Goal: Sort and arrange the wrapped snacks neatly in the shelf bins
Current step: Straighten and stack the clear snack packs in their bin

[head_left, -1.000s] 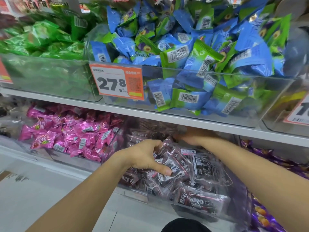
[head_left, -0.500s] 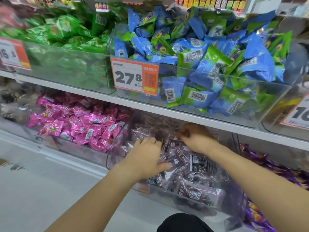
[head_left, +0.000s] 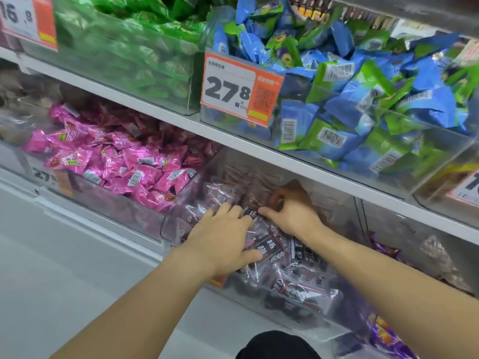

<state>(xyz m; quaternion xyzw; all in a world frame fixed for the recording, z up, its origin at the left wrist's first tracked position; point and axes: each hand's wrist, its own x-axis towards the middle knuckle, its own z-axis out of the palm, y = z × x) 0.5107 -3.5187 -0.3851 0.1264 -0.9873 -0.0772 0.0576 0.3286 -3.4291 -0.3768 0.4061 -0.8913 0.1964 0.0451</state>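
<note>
Both hands are held inside the clear bin [head_left: 178,224] at the front edge of the lower shelf, where the dark wrapped snacks [head_left: 269,250] lie heaped. The left hand [head_left: 225,237] is laid palm down on the heap near the bin's front left corner, fingers spread and fairly straight, pressing on the packets rather than curled round any. The right hand [head_left: 293,211] is placed further back, close under the front lip of the upper shelf [head_left: 298,161]; its fingers are bent down into the packets and its thumb is stretched toward the left hand, but whether a packet is actually pinched cannot be told. Little room is left above this hand, since the upper shelf edge runs just over its knuckles. To the left, just beside the bin's side wall, a neighbouring bin of pink snacks [head_left: 108,159] is seen, piled up to its rim. To the right, purple packets [head_left: 386,332] are seen at the lower shelf's front edge, close by the right forearm. On the upper shelf, a bin of blue and green snacks [head_left: 363,104] is carried directly above the hands, with a price tag [head_left: 239,89] reading 27.8 fixed to its front wall, and a bin of green snacks [head_left: 134,55] is set to its left. Open floor [head_left: 64,268] is seen in front of the lower shelf edge, below the left forearm.
</note>
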